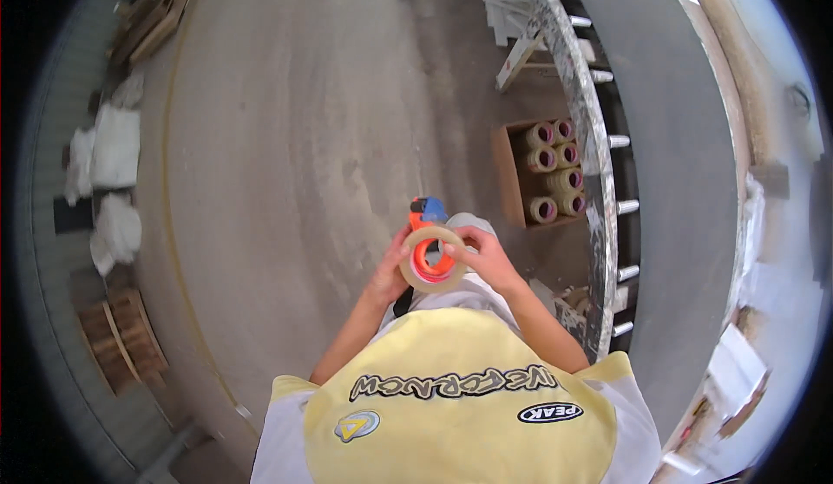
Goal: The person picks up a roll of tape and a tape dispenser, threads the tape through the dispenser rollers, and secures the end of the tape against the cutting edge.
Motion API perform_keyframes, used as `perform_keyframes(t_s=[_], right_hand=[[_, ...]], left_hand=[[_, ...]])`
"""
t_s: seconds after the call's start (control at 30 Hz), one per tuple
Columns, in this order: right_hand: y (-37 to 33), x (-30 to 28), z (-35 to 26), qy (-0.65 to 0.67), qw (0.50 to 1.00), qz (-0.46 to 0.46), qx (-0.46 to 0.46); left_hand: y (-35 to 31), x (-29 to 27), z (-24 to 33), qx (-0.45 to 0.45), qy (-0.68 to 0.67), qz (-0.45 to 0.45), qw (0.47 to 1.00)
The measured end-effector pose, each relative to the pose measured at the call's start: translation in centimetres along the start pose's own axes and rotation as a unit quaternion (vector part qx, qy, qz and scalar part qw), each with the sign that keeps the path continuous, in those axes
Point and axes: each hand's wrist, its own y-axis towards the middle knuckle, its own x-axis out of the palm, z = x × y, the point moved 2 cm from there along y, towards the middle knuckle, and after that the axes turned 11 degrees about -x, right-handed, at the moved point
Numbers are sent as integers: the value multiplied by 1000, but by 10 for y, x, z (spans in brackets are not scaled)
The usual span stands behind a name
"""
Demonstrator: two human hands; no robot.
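Observation:
In front of my waist I hold an orange tape dispenser with a blue part at its top, and a wide roll of clear tan tape around its hub. My left hand is closed on the left side of the dispenser and roll, its fingers partly hidden behind them. On the right, my right hand grips the roll's rim, its thumb reaching over the face toward the centre hole. Whether the roll sits fully on the hub cannot be made out.
To my right runs a long grey conveyor belt with a scuffed metal side rail. An open cardboard box of several tape rolls stands on the floor beside it. White sacks and a wooden pallet lie far left.

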Motion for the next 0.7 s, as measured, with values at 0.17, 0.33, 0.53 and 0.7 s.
perform_keyframes(t_s=[0.17,0.33,0.53,0.7], right_hand=[[139,-49,-40,165,986,16,1],[337,-81,-96,260,965,-8,23],[563,-73,-268,97,976,-183,-72],[727,-68,-345,8,953,-229,-199]], left_hand=[[128,18,134,-88,92,-26,991],[249,17,272,-40,54,-21,998],[311,49,504,171,132,9,976],[373,76,659,286,272,36,918]])
